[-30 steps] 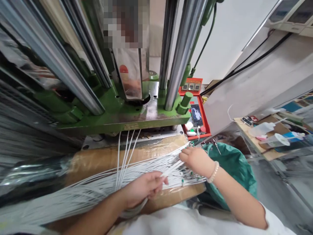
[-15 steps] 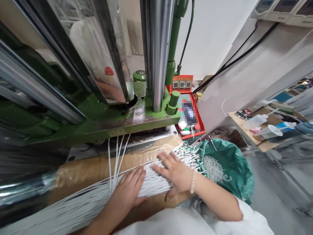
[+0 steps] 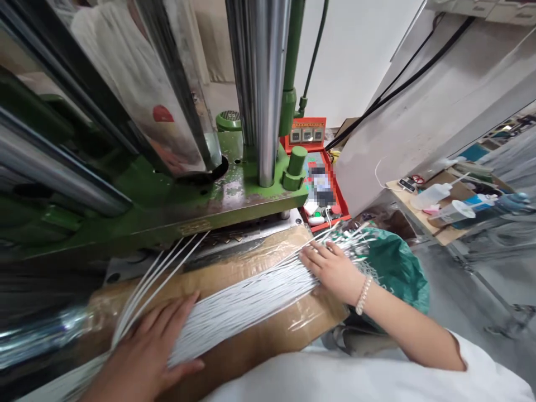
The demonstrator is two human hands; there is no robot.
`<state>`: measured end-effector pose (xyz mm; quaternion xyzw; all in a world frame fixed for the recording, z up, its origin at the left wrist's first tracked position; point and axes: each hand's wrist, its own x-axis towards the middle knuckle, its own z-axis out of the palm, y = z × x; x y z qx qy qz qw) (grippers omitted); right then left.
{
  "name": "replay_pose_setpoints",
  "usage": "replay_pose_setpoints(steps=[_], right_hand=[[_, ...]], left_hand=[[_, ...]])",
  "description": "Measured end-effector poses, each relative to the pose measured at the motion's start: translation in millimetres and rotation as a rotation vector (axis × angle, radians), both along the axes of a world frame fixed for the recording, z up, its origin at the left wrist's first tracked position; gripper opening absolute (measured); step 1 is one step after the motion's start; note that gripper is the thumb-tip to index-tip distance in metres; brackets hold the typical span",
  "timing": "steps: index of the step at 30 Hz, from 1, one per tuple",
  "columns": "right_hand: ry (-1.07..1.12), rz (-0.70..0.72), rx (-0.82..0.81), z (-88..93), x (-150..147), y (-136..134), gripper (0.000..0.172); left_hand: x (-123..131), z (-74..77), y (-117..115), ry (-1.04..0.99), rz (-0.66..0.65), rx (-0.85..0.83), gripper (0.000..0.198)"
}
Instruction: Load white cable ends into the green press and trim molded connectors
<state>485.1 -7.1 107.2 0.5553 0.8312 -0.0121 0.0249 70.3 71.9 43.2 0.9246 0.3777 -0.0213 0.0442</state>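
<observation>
A thick bundle of thin white wires [image 3: 251, 301] lies lengthwise across the tape-covered cardboard [image 3: 268, 343]. My left hand [image 3: 161, 335] rests on the bundle at the lower left, fingers stretched out and thumb apart. Several loose strands [image 3: 161, 271] run from beneath the green press [image 3: 234, 195] down to this hand. Near the far right end my right hand [image 3: 337, 273] is over the bundle, fingers bent around its far side; the thumb is hidden. Beyond it the wire ends, with green bits among them, fan out, blurred.
A green sack [image 3: 402, 273] with white clippings stands at the right of the cardboard. Behind it sits a red control box [image 3: 341, 201] with buttons. Steel columns [image 3: 268, 111] rise from the press. Bottles [image 3: 433, 195] stand on a side table [image 3: 419, 218].
My hands have moved apart, the left one leftward and the right one rightward. The wire ends have shifted right with my right hand, and the loose strands now slant left.
</observation>
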Motion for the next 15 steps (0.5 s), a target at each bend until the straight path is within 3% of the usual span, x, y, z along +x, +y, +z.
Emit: replay_pose_setpoints(steps=[2,6,9,12,15], right_hand=[[0.075,-0.047,-0.062,-14.7,5.7,-1.3,0.086],[0.276,-0.037,0.013,-30.3,-9.8,5.4,0.074],[0.326,0.068,0.016,-46.9,-32.3,11.5,0.083],[0.322,0.105,-0.057,-62.1,-43.2,15.1,0.083],[0.360,0.134,-0.161,-56.2,-40.2,22.4,0.086]], left_hand=[[5.3,-8.2,-0.8,0.024,0.034,-0.026,0.097],[7.9,-15.2,2.8,0.010,0.098,-0.093,0.086],[-0.6,-4.4,10.2,0.002,0.164,-0.142,0.069],[-9.5,7.8,18.2,-0.033,0.200,-0.222,0.063],[-2.0,12.3,23.4,-0.126,0.264,-0.304,0.056]])
